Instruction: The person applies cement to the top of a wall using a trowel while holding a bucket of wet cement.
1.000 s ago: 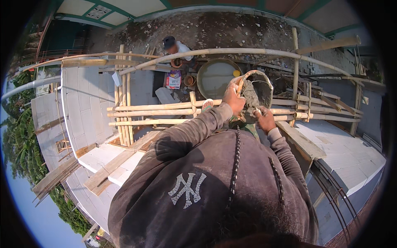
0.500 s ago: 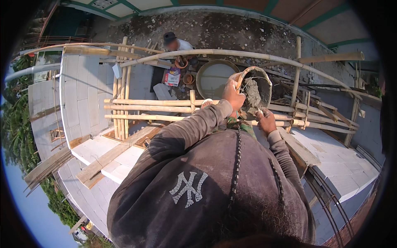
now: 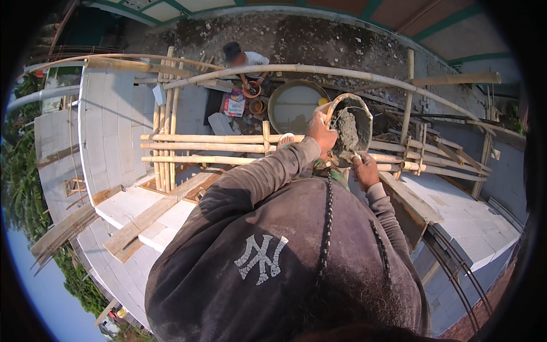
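Your left hand (image 3: 322,135) is closed around the near-left rim of a bucket (image 3: 365,115), just right of the frame's centre, with its mouth turned up toward you; whether it rests on anything below you cannot be told. Wet grey mortar (image 3: 346,130) lies heaped in it, mostly toward the left of the opening. Your right hand (image 3: 364,170), at the bucket's lower edge, grips a short tool, by its look a trowel (image 3: 356,155), whose blade is hidden, perhaps under the mortar. The step in hand seems to be working or scooping that mortar, and the next move calls for a firm left-hand hold on the rim, so the bucket does not tip, and a level right wrist, so the load does not slide off. Bamboo rails (image 3: 205,147) run across the middle of the frame, close behind the bucket, so mind your knuckles there. Beyond them, at upper centre, stands a wide round basin (image 3: 270,109) of murky water, and to its upper left a co-worker (image 3: 252,60) in a dark hat bends over a small orange-brown pail (image 3: 251,89), well apart from your hands
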Action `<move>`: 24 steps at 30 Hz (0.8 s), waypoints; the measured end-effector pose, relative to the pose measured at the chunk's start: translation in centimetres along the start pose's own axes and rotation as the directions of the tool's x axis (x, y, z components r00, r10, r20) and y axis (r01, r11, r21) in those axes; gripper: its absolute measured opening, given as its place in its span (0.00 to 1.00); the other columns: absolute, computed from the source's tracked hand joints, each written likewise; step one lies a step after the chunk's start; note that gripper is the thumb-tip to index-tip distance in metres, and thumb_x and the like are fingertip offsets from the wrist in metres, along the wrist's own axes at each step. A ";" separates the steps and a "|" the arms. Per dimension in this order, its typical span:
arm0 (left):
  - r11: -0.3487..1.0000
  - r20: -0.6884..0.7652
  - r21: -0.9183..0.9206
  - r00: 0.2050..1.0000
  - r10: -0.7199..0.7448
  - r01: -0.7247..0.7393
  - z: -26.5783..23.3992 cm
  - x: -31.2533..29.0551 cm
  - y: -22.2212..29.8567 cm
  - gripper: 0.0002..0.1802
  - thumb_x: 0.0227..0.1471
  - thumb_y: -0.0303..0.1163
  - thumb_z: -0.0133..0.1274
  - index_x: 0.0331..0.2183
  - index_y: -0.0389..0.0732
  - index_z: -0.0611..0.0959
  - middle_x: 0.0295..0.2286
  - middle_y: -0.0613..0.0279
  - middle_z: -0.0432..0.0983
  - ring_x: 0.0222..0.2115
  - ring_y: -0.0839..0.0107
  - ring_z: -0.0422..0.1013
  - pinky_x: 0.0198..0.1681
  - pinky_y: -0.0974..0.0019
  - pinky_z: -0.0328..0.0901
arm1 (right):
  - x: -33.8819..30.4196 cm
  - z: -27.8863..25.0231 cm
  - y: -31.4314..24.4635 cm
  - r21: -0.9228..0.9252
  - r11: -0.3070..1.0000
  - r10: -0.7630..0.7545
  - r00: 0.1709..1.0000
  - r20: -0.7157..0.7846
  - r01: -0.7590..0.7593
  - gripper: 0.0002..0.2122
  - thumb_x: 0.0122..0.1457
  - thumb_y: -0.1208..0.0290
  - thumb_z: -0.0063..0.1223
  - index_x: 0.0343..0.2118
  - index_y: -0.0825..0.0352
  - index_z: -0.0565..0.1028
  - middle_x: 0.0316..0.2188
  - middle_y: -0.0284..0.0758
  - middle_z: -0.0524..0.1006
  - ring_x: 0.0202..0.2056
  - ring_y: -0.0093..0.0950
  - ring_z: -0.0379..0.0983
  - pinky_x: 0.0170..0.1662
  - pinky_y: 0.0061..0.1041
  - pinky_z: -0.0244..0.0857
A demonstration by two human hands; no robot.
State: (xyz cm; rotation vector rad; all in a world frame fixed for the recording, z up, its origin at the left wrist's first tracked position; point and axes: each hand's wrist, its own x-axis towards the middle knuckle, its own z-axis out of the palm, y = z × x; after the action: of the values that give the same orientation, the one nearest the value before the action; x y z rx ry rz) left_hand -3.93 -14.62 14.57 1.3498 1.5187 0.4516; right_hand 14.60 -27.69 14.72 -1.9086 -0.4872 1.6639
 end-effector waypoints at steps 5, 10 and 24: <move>0.996 -0.007 -0.074 0.999 -0.043 0.042 -1.2 -0.9 -0.2 0.24 0.45 0.28 0.60 0.44 0.34 0.71 0.39 0.46 0.74 0.41 0.55 0.75 0.46 0.58 0.68 | -0.4 1.1 0.7 -0.018 1.000 -0.014 0.999 -0.037 0.013 0.06 0.64 0.66 0.53 0.37 0.62 0.74 0.18 0.25 0.69 0.15 0.18 0.61 0.17 0.21 0.53; 0.978 0.125 -0.130 0.981 -0.145 0.161 -1.6 -1.2 -0.9 0.37 0.43 0.26 0.58 0.56 0.32 0.65 0.55 0.37 0.64 0.60 0.40 0.58 0.63 0.52 0.55 | 0.6 2.0 1.8 -0.054 0.999 0.011 1.000 -0.001 -0.011 0.06 0.65 0.65 0.53 0.37 0.61 0.74 0.19 0.26 0.69 0.15 0.17 0.61 0.16 0.20 0.56; 0.979 -0.016 -0.145 0.989 -0.147 0.143 -4.4 -1.9 -1.7 0.33 0.42 0.29 0.61 0.51 0.32 0.69 0.51 0.38 0.66 0.56 0.40 0.61 0.59 0.50 0.60 | 2.6 3.5 2.9 -0.024 0.996 -0.084 0.993 0.088 0.087 0.06 0.67 0.67 0.49 0.38 0.61 0.76 0.19 0.23 0.69 0.14 0.16 0.61 0.15 0.19 0.57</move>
State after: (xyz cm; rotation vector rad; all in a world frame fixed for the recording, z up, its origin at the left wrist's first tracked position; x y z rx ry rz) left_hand -8.83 -15.40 15.88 1.1178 1.5641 0.4789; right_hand 11.35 -27.78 10.58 -1.8144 -0.6213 1.6981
